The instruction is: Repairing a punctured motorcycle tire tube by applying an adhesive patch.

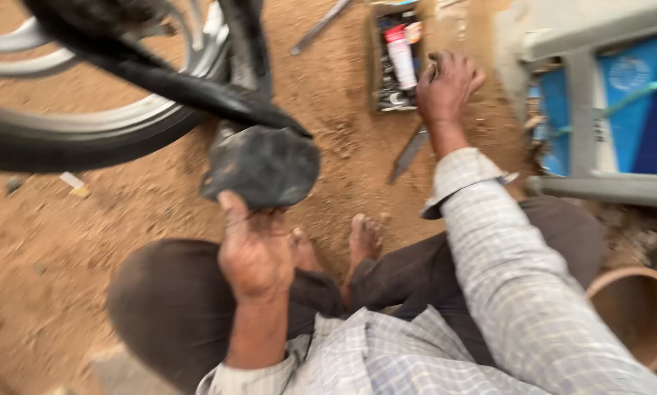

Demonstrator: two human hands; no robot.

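The left hand (254, 249) is raised over the left knee with its fingers curled up and pinching the lower edge of a folded bulge of black inner tube (264, 167); the rubber sits directly above and just ahead of that hand, and from the bulge the tube runs as a long dark band up and away to the left, toward the wheel (87, 124), whose tyre and pale metal rim fill the upper left corner. The right hand (447, 86) is stretched out well forward on the other side, arm nearly straight, its fingers bent closed around something small at the near right edge of a shallow open box (397, 58) of tubes and small repair bits lying on the ground (what the fingers close on is too blurred to tell). So the tube is in the left hand's keeping, well apart from the right hand, which is the one beside the box. A flat metal blade (409, 153) lies on the dirt just below the right wrist, pointing down and to the left. The ground is loose reddish-brown earth, with bare feet (363, 238) between the knees, a blue and grey frame (606, 110) at the right and a clay pot (639, 311) by the right hip
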